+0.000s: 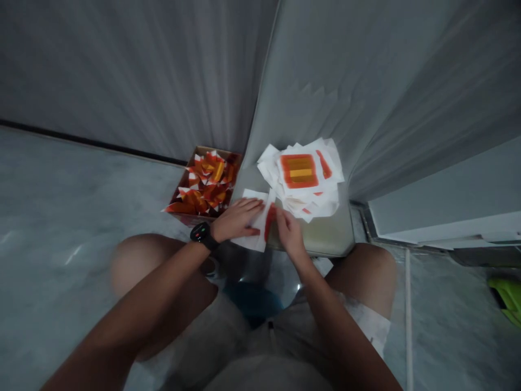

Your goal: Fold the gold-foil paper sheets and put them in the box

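Observation:
On the seat of a grey-green chair (329, 236), a white sheet of joss paper (256, 241) lies with one side folded over, a red stripe showing along the fold. My left hand (240, 217), with a black watch on its wrist, rests on the sheet with fingers stretched out. The fingers of my right hand (290, 231) are curled and pinch the sheet's right edge. Just behind it sits a loose stack of joss paper (301, 174); its top sheet bears an orange-red block with a gold rectangle and a red stripe.
An open cardboard box (183, 217) left of the seat holds several folded red, orange and gold papers (205, 184). Grey curtain-like fabric (134, 70) hangs behind it. Between my knees is a blue object (252, 298), partly hidden. A bright green thing (507, 296) lies far right on the floor.

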Motion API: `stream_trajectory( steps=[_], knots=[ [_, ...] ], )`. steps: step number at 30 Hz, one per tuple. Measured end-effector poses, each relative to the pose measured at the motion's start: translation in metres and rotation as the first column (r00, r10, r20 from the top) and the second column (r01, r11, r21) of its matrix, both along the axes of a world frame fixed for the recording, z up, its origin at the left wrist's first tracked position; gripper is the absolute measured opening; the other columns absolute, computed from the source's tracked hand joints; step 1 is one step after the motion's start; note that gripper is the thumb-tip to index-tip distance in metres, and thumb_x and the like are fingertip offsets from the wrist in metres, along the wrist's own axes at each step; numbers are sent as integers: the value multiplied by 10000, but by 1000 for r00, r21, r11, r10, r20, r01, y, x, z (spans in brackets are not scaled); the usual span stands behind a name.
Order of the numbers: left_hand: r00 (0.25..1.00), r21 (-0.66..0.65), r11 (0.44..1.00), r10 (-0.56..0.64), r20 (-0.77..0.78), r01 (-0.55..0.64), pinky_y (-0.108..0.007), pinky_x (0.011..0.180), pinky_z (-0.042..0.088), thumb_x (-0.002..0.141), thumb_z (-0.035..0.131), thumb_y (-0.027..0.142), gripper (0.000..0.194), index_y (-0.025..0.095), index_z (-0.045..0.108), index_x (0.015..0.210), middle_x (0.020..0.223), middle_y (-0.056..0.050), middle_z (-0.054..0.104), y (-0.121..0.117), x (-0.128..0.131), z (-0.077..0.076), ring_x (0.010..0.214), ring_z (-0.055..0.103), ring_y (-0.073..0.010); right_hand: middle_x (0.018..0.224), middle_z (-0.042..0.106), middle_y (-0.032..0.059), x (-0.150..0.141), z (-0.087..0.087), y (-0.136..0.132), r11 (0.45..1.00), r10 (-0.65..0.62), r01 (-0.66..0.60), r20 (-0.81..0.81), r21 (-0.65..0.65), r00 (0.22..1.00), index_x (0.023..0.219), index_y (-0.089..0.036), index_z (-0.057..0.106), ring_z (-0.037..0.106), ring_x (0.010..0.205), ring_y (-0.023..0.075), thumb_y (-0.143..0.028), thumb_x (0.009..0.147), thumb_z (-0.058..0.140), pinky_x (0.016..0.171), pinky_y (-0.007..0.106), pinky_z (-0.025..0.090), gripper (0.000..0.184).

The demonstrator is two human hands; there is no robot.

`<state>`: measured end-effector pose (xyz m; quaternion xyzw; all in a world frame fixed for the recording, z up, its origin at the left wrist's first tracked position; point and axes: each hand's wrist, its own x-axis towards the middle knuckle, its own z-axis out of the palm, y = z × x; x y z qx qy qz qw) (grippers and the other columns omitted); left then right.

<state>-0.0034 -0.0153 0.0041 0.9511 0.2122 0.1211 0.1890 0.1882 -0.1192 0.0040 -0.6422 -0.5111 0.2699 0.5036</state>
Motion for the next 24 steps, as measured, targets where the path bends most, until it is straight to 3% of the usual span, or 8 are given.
stream_trajectory(
  steps=[7,12,15,18,22,24],
  knots=[
    [999,-16,1000,9,44,-9,-496,1256,275,888,678,586,808,174,441,1541,1563,-159,496,0,1,-1,1495,395,-322,1217,712,127,-3,-16,-1,997,-20,1,247,75,969,1270,-220,711,657,1142,243,-393,1020,516,1053,431,514,362],
    [995,-65,998,10,95,-3,-496,1250,318,926,655,369,615,190,493,1492,1538,-135,522,7,-3,-6,1475,427,-302,1355,658,129,-3,-19,0,993,23,-80,504,92,863,1293,-226,706,592,1255,274,-316,1022,531,1103,484,463,335],
    [986,-141,987,102,134,-83,-463,1240,362,912,636,289,692,165,403,1551,1593,-154,442,6,-5,-3,1488,414,-294,1349,671,135,-5,-20,1,994,70,-105,600,23,797,1264,-209,720,585,1260,307,-290,1001,567,1077,516,456,316],
    [966,-128,980,177,187,-155,-446,1249,361,923,571,225,739,160,294,1605,1653,-160,343,-3,-5,6,1522,366,-277,1353,669,135,-6,-20,3,997,67,-77,617,-11,784,1236,-203,730,593,1235,317,-290,972,606,1063,514,457,305],
    [986,1,1000,25,168,-26,-457,1267,335,988,522,252,561,203,422,1538,1566,-111,497,-21,0,6,1498,408,-247,1246,706,131,-5,-15,15,998,60,-38,539,-53,840,1154,-188,750,634,1121,287,-239,925,609,1033,450,482,273],
    [994,35,999,6,113,-9,-462,1255,343,995,556,313,566,180,431,1530,1556,-128,507,-25,1,1,1508,390,-266,1193,709,157,-5,-11,26,995,-7,56,490,-86,872,1205,-152,720,636,1104,293,-230,896,609,1019,440,488,338]
  ],
)
